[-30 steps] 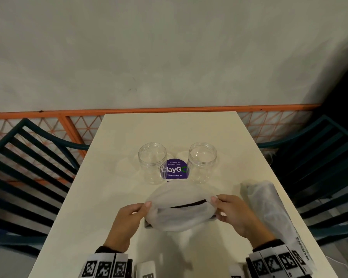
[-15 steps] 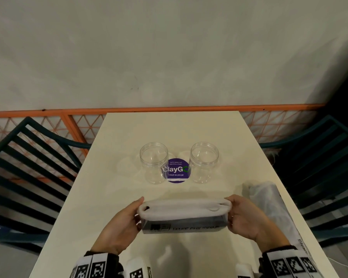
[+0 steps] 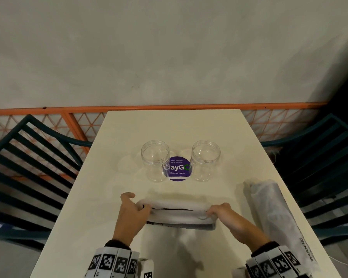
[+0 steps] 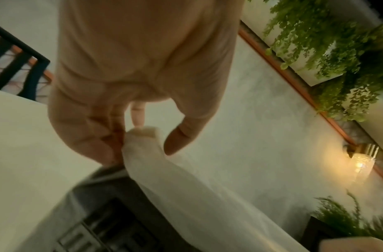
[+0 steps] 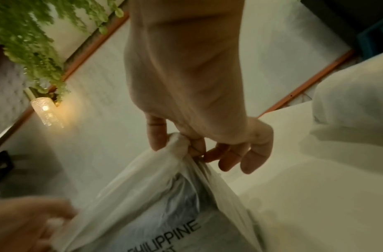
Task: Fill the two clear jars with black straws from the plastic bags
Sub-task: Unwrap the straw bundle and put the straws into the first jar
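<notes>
Two clear jars stand open and empty mid-table, one on the left (image 3: 155, 160) and one on the right (image 3: 205, 159). In front of them I hold a white plastic bag (image 3: 177, 214) by both ends of its mouth. My left hand (image 3: 136, 209) pinches the left end (image 4: 143, 141). My right hand (image 3: 217, 211) pinches the right end (image 5: 181, 145). A thin dark slit shows along the bag's mouth; black straws show dimly through the plastic. A second white bag (image 3: 277, 215) lies on the table at the right.
A round purple sticker (image 3: 178, 168) lies on the cream table (image 3: 169, 127) between the jars. Dark slatted chairs stand at the left (image 3: 28, 167) and right (image 3: 319, 167). An orange lattice rail (image 3: 149, 107) and a grey wall close the far side.
The bag's mouth, held wide and round a second ago, is now pulled flat and narrow. The bag sits lower and nearer to me, and both hands have shifted with it.
</notes>
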Demonstrator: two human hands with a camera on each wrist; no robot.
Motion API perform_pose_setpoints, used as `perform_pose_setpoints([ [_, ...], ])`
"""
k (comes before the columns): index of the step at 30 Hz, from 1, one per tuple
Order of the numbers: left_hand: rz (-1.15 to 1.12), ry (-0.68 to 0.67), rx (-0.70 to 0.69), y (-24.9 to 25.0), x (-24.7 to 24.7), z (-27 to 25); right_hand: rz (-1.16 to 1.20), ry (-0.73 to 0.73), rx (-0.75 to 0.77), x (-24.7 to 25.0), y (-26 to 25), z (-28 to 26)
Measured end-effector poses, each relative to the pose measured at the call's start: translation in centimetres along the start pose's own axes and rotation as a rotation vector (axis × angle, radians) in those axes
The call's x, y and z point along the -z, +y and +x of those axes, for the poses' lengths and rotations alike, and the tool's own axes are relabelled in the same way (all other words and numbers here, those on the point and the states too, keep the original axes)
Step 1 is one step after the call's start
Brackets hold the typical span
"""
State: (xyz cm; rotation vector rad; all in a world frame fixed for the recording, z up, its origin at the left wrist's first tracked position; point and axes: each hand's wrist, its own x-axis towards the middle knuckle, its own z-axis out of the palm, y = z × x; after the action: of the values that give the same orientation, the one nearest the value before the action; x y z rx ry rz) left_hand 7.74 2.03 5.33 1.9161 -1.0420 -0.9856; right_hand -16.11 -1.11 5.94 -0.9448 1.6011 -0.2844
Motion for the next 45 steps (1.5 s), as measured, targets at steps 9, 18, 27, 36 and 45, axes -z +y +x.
perform_pose_setpoints([
  [9, 0.204, -0.177, -0.273, 0.3, 1.1, -0.1, -0.690, 0.289, 0.053, 0.7, -0.5, 2.8],
  [18, 0.451, -0.222, -0.285, -0.7, 1.1, 0.2, -0.675, 0.472, 0.427, 1.7, -1.1, 1.9],
  [27, 0.438, -0.145, -0.462, 0.0, -0.2, -0.4, -0.985, 0.173, 0.841, -2.8, -3.0, 1.3],
  [36, 0.464, 0.062, -0.375, -0.7, -1.1, -0.7, -1.234, 0.204, 0.711, -3.9, -2.4, 0.3],
  [45, 0.271, -0.237, -0.310, 0.3, 0.7, -0.9, -0.980, 0.139, 0.681, -2.5, -1.8, 0.6],
])
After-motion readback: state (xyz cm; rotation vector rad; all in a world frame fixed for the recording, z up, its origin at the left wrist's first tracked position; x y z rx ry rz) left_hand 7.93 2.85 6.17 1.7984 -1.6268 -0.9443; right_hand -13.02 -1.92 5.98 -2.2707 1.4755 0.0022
